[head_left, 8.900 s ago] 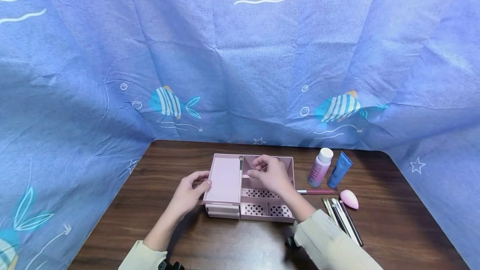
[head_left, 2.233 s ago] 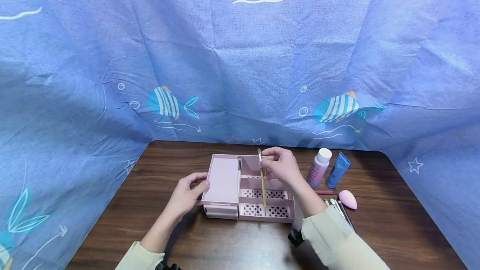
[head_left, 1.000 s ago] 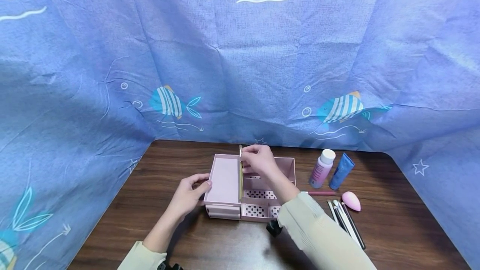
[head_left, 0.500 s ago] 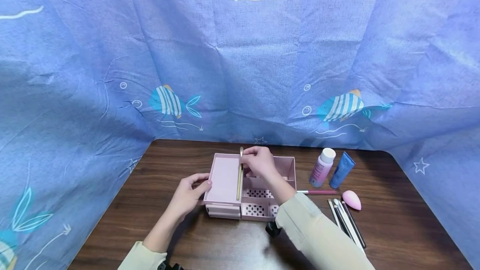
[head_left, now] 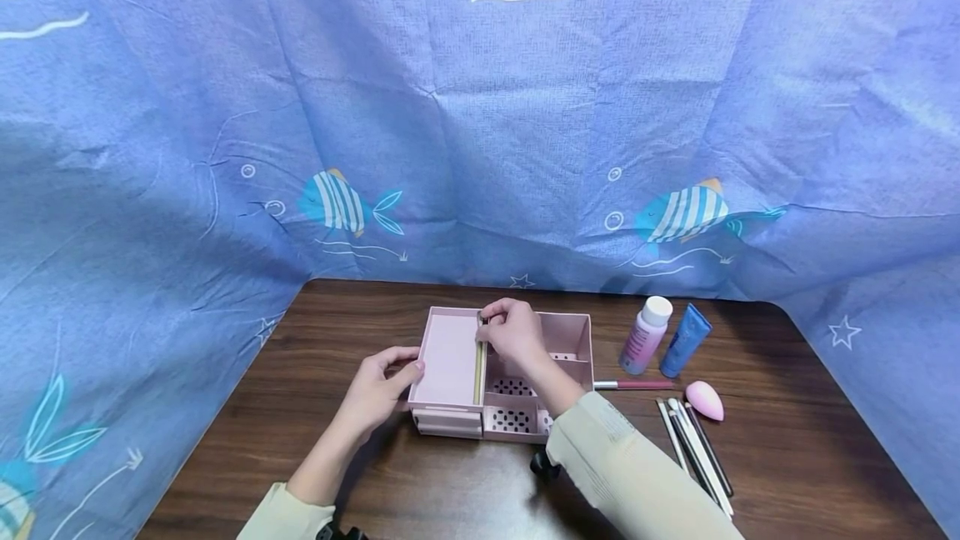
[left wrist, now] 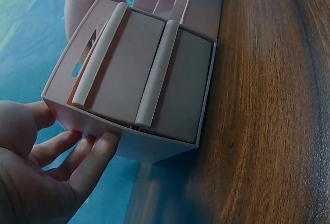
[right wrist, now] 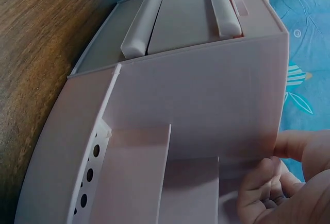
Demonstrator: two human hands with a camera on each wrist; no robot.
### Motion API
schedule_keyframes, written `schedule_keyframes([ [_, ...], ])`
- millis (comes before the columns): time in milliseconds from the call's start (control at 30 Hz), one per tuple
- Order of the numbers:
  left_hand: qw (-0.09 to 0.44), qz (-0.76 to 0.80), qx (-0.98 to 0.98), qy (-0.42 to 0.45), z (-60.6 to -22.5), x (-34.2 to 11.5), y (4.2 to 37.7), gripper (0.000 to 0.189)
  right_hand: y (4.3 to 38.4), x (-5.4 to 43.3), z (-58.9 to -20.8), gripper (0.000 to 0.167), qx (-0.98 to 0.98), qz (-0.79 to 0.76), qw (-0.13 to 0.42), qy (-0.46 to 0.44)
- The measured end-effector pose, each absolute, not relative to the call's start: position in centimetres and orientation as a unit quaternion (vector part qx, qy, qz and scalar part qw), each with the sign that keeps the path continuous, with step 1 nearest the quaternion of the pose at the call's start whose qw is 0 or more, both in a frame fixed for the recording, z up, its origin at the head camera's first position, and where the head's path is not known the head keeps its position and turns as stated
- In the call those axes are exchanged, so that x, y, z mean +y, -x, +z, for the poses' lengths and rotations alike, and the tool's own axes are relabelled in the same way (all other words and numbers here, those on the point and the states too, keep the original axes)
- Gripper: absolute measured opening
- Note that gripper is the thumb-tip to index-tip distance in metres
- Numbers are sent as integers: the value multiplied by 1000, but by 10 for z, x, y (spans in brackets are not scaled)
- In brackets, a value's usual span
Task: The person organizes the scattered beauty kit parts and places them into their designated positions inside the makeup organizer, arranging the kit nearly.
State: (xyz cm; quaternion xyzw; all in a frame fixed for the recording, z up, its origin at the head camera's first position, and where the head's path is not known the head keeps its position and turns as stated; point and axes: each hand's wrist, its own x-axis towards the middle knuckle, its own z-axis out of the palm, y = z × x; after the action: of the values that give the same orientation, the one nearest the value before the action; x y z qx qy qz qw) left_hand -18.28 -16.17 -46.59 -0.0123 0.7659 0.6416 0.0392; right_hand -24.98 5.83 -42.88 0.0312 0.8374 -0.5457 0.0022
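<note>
A pink makeup organizer (head_left: 450,357) stands on the table. It has a shallow top tray, two drawers (left wrist: 124,64) below it, and open compartments on the right. My left hand (head_left: 381,386) steadies its left side; in the left wrist view its fingertips press the outer wall. My right hand (head_left: 519,336) is at the tray's right edge, its thumb and fingers pinching the upper end of a yellow-handled makeup brush (head_left: 478,377). That brush lies lengthwise along the tray's right wall (right wrist: 216,90). Fingers partly hide the brush heads there.
To the right stand a pink bottle with white cap (head_left: 646,336) and a blue tube (head_left: 686,342). A red-handled brush (head_left: 645,384), a pink makeup sponge (head_left: 705,401) and several brushes (head_left: 696,452) lie on the wooden table (head_left: 787,440). A patterned blue cloth (head_left: 480,148) hangs behind.
The right hand has carried the yellow-handled brush left from above the compartments and lowered it into the top tray beside a dark-haired brush. The left hand has stayed on the organizer's side.
</note>
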Motion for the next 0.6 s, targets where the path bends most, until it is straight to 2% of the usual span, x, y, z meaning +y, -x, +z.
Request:
schedule_keyframes([
  [600,43,643,764,17,-464,-162,183,31,245,86,-423,26,847,-531,-7,-2],
])
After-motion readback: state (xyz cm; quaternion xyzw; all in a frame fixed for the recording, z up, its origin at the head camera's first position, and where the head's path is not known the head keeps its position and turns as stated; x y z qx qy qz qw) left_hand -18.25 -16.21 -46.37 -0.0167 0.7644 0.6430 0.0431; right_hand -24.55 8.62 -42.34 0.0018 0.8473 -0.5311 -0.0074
